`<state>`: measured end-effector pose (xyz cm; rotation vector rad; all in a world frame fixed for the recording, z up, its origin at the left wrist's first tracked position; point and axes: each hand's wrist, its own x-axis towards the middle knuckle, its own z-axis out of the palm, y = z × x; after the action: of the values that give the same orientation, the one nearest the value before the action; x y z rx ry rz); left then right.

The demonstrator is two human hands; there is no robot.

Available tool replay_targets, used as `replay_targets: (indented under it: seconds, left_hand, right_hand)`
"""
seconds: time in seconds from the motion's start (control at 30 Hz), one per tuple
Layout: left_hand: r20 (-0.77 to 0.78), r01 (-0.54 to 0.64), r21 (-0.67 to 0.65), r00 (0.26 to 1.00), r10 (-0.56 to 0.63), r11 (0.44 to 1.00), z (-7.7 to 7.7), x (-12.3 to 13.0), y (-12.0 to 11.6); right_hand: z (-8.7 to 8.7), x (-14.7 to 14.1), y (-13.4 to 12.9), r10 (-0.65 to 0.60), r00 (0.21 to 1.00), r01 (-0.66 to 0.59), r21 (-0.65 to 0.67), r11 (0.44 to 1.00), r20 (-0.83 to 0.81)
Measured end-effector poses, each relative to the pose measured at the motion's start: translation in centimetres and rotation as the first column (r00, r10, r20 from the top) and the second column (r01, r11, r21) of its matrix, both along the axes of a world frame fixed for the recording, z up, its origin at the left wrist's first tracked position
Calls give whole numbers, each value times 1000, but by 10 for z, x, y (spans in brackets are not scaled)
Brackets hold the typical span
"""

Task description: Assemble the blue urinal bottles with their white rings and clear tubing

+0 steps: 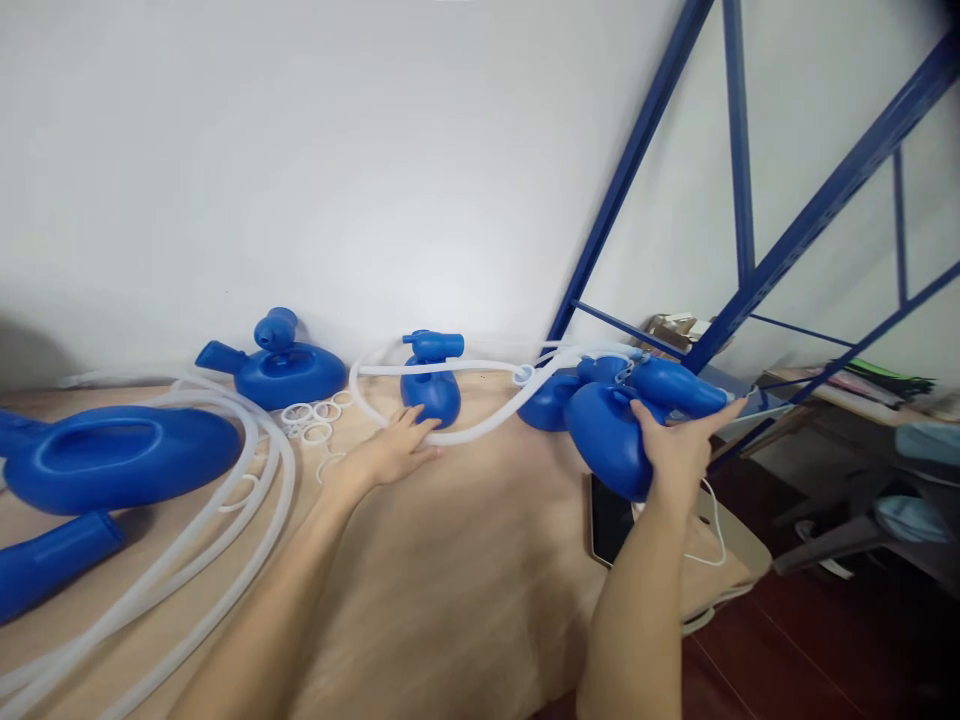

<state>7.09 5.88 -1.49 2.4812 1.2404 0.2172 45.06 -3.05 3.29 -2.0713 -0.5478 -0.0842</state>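
My left hand has its fingers spread at the front of a small blue plastic vessel, beside a white tube that loops around it. At the right, my right hand is on a large blue vessel, its thumb at the vessel's side and a finger stretched out along a blue bottle-shaped part. The underside of that grip is hidden. Another blue vessel lies just behind.
Several white rings, coiled white tubes and more blue vessels lie on the left. A phone is near my right forearm. A blue metal frame rises at the right, by the white wall.
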Motion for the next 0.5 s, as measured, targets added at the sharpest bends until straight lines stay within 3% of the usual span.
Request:
replay_targets:
  seconds: [0.1, 0.2, 0.27, 0.33, 0.5]
  left_hand:
    - [272, -39, 355, 960, -63, 934, -6, 1, 14]
    - [423, -153, 587, 895, -141, 795, 10, -2, 32]
    - [467, -203, 643, 868, -168, 738, 30, -5, 49]
    - [497, -231, 658, 848, -183, 717, 54, -6, 68]
    - [508, -158, 639, 822, -259, 753, 120, 16, 118]
  right_hand:
    - [-13, -15, 18, 6, 998, -4, 26, 1000, -63]
    - [-31, -16, 37, 13, 996, -10, 34, 999, -91]
    - [-40, -13, 47, 31, 995, -26, 56, 998, -94]
    - [-46, -12, 56, 53, 995, -46, 74, 996, -87]
    - [-60, -20, 72, 93, 993, -95, -22, 995, -77]
